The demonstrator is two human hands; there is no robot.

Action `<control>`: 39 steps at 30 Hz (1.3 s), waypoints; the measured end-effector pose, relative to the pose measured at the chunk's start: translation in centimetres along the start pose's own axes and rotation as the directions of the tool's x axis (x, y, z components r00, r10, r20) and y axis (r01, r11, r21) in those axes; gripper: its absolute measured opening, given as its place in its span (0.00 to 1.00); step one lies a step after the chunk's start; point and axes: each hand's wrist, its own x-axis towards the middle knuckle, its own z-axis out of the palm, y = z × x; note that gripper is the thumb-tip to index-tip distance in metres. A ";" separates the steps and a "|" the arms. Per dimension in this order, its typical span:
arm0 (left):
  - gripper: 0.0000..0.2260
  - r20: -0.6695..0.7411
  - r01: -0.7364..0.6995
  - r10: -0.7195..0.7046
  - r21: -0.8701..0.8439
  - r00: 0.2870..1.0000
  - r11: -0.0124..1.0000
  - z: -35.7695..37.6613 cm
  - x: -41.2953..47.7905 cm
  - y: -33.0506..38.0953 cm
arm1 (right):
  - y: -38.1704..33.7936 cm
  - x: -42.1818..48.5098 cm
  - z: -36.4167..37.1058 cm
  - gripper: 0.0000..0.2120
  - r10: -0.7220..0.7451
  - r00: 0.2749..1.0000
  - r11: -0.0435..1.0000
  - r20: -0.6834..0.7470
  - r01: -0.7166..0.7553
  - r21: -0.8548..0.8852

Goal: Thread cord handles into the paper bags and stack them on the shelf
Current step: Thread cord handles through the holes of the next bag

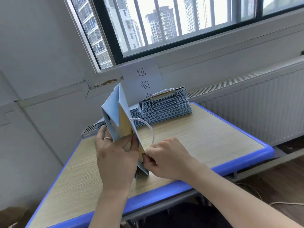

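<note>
Both hands hold one paper bag (pixel 115 111) that stands half-opened at the middle of the desk (pixel 213 129). The left hand (pixel 115 155), a ring (pixel 107 137) on one finger, wraps the bag's left wall, fingers behind and thumb pressed to the front fold. The right hand (pixel 166 157) has its fingers curled and pinches the bag's near edge, just where the white cord handle (pixel 148 127) loops down. Whether the cord's end is inside that pinch cannot be told.

A paper sign (pixel 143 78) on the wall at 12 o'clock reads 包装, with a third character partly hidden behind the stack of bags (pixel 166 106). That stack lies flat on the desk's far edge at 1 o'clock, a corded bag on top. A white radiator (pixel 255 104) runs along the wall at 3 o'clock, under a barred window (pixel 164 22).
</note>
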 end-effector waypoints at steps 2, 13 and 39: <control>0.07 0.027 0.033 -0.033 0.001 0.999 0.999 -0.7 0.1 0.4 | 0.0 0.0 0.0 0.16 0.000 1.000 1.000 0.009 0.000 -0.007; 0.05 -0.095 -0.021 0.007 -0.154 0.995 0.988 -2.3 1.6 1.6 | 0.1 -0.1 0.0 0.17 -0.004 1.000 1.000 0.016 0.004 -0.012; 0.06 -0.095 -0.031 0.025 -0.060 0.995 0.998 -0.8 0.3 0.9 | 0.0 0.0 -0.4 0.20 -0.051 0.998 0.998 0.027 0.052 -0.039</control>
